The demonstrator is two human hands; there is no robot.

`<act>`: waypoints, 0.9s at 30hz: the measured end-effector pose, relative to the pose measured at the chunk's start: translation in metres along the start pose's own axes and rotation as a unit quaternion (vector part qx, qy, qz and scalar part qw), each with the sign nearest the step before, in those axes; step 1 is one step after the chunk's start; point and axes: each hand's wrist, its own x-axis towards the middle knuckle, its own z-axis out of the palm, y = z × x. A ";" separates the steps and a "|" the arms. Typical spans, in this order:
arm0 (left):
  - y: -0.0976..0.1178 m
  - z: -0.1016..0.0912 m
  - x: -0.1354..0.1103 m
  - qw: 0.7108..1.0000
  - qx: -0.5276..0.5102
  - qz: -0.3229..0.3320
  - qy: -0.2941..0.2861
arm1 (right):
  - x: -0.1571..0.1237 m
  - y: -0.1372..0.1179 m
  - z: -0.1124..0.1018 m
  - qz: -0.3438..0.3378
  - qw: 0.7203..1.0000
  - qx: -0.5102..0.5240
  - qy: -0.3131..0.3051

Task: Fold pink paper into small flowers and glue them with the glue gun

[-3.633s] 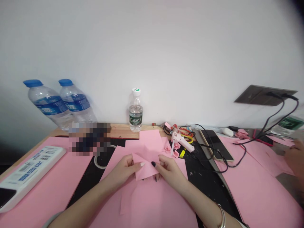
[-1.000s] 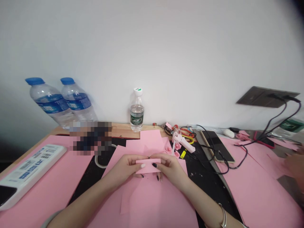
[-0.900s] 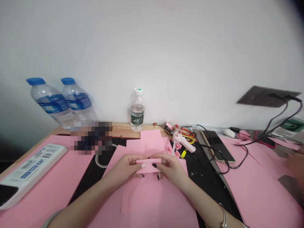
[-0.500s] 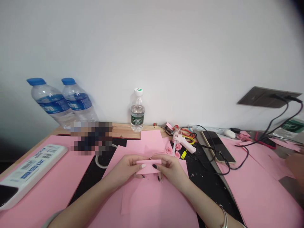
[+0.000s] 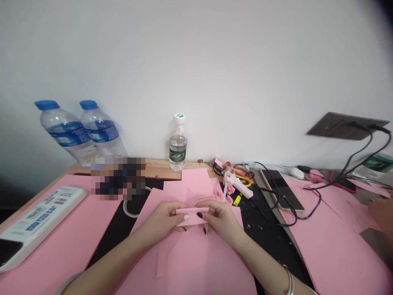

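Between both hands I hold a small piece of pink paper (image 5: pixel 193 217), its upper edge rolled into a narrow tube. My left hand (image 5: pixel 167 217) pinches its left end, the thumb pressed on the front. At the right end my right hand (image 5: pixel 218 216) grips it the same way, with the dark-nailed thumb in front. Larger pink sheets (image 5: pixel 196 258) lie under my hands. Just beyond my right hand are several pink paper roses (image 5: pixel 218 193) and a pink glue gun (image 5: pixel 237 185) with a glue stick sticking out.
Two large water bottles (image 5: pixel 69 137) lean at the back left, and a small bottle (image 5: pixel 178 143) stands by the wall. A long white box (image 5: pixel 46 221) lies on the left. To the right are a phone (image 5: pixel 282 189), black cables (image 5: pixel 287 213) and another person's hand (image 5: pixel 380 215).
The top edge of the small pink paper has curled from a flat fold into a rounder roll. Both hands have stayed nearly in place.
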 end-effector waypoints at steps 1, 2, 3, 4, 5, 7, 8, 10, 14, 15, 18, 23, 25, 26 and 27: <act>0.001 0.000 0.000 1.000 0.001 0.000 -0.002 | 0.000 -0.001 0.000 0.001 1.000 0.000 -0.002; 0.001 0.000 0.000 1.000 0.002 0.001 -0.005 | 0.000 -0.002 0.000 0.002 1.000 0.000 -0.005; 0.001 0.000 0.000 1.000 0.003 0.001 -0.008 | 0.000 -0.002 0.000 0.002 1.000 0.000 -0.008; 0.000 0.000 0.000 1.000 0.006 0.002 -0.009 | 0.000 -0.003 0.000 0.002 1.000 -0.001 -0.011; 0.000 0.000 0.000 1.000 0.010 0.001 -0.009 | 0.000 -0.003 0.000 0.003 1.000 -0.003 -0.013; -0.002 -0.001 0.000 1.000 0.022 0.004 -0.005 | 0.000 -0.002 0.000 0.009 1.000 -0.003 -0.014; -0.003 -0.001 0.000 1.000 0.029 0.007 -0.002 | 0.000 -0.001 0.001 0.014 1.000 -0.002 -0.013; -0.006 -0.001 0.001 0.999 0.037 0.016 -0.003 | 0.000 0.000 0.001 0.025 1.000 0.001 -0.010; -0.007 0.000 0.001 0.999 0.037 0.022 -0.003 | -0.001 0.000 0.002 0.028 1.000 -0.008 -0.004; -0.007 0.000 0.001 0.999 0.036 0.021 -0.001 | -0.001 -0.001 0.002 0.027 1.000 -0.011 -0.004; -0.007 0.000 0.000 0.999 0.036 0.020 0.000 | -0.002 -0.002 0.002 0.026 0.999 -0.021 -0.002; -0.008 -0.002 0.001 0.999 0.035 0.025 -0.012 | -0.002 -0.003 0.002 0.027 0.999 -0.018 -0.003; -0.008 -0.003 0.002 0.999 0.034 0.029 -0.015 | -0.001 -0.002 0.002 0.026 1.000 -0.015 -0.005; -0.008 -0.003 0.002 0.999 0.035 0.030 -0.016 | -0.001 -0.002 0.002 0.026 1.000 -0.013 -0.005; -0.008 -0.003 0.002 0.999 0.035 0.031 -0.016 | -0.001 -0.002 0.002 0.024 1.000 -0.012 -0.005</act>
